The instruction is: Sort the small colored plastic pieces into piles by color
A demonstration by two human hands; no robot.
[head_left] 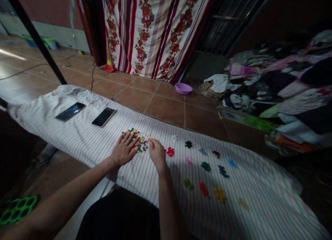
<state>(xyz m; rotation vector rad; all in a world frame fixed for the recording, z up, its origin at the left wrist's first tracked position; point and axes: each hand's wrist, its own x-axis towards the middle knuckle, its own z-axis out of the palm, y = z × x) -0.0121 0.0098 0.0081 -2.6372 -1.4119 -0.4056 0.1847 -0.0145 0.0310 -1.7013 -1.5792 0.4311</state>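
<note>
Left hand [125, 150] flat on mixed pile [142, 146]; right hand [157, 153] curled at its edge

Left hand: palm down, fingers extended and slightly spread, resting over the near-left part of the pile; no grip seen. Right hand: fingers bent, thumb and index fingertips close together at the pile's right side. Cannot tell whether a piece is pinched there.

Mixed pile: small multicoloured pieces, loose on a striped cloth [88, 143], between the 2 hands and partly under the left.

Sorted by colour, right of the right hand, 13 clusters in 3 rough rows:
- Far row, 5: white [174, 138], black [188, 144], grey [203, 151], brown [216, 154], light blue [231, 163].
- Middle row, 4: red [170, 151], just beside the right hand; pink [188, 160]; dark green [205, 166]; navy [223, 171].
- Near row, 4: olive green [188, 184], orange-red [203, 189], yellow [219, 194], pale yellow [243, 203], the last blurred.

Left of the pile, same cloth: 2 phones, 1 farther left [70, 111], 1 nearer [104, 117], screens dark.

Beyond, on the tiled floor [166, 108]: purple basin [183, 88], near a floral curtain [158, 32].
</note>
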